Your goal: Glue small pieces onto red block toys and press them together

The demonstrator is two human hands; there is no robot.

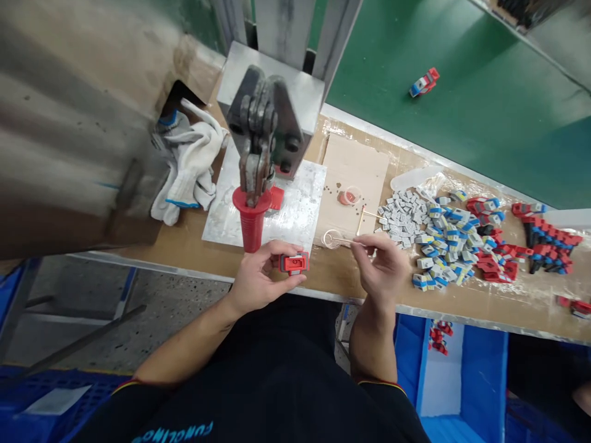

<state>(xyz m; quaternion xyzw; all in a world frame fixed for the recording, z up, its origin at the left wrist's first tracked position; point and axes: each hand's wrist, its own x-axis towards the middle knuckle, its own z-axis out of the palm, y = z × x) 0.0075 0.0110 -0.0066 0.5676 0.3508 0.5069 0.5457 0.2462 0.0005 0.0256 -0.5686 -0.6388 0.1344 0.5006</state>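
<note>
My left hand pinches a small red and grey plastic toy part, its hollow red face turned up, near the table's front edge. Between the fingertips of my right hand is a thin stick. The stick's far end reaches into a small round clear cup on the cardboard sheet. Farther back on the same cardboard stands a second small cup with reddish contents. Another thin stick lies close to my right hand.
A toggle clamp with a red handle rises over a metal plate at left, beside white gloves. Piles of grey pieces, blue-and-white parts and red parts lie right. A blue bin stands below the edge.
</note>
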